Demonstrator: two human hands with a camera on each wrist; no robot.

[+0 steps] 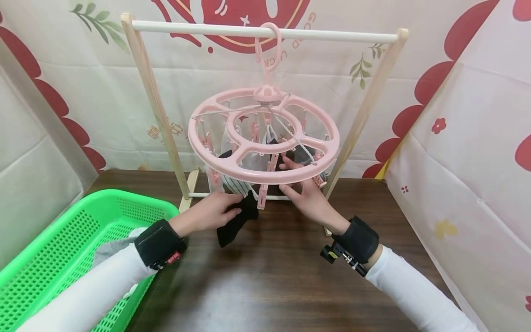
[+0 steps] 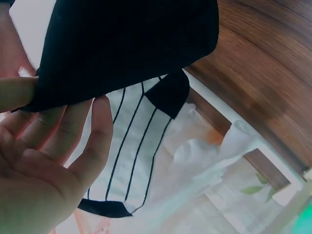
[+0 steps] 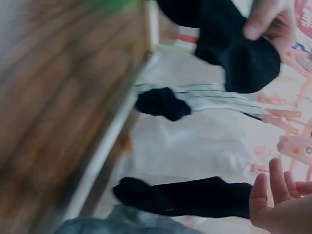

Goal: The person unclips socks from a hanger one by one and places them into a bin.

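Observation:
My left hand (image 1: 209, 213) pinches a black sock (image 1: 235, 226) at its edge, below the front left of a round pink clip hanger (image 1: 232, 168). In the left wrist view the thumb lies on one side of the black cloth and the fingers on the other. Behind it hangs a white sock with dark stripes (image 2: 131, 141). Under the hanger's front right rim is my right hand (image 1: 309, 198), fingers loosely extended. The right wrist view shows that hand beside a hanging black sock (image 3: 195, 197). A pink clothespin (image 1: 262, 196) dangles from the front rim between both hands.
The hanger hooks over a white rod (image 1: 199, 28) on a wooden-legged rack. Other hanging pieces include a grey one (image 3: 122, 222). A green basket (image 1: 112, 196) with grey and white cloth (image 1: 109, 249) stands at left on the brown table (image 1: 282, 276). Printed curtains surround it.

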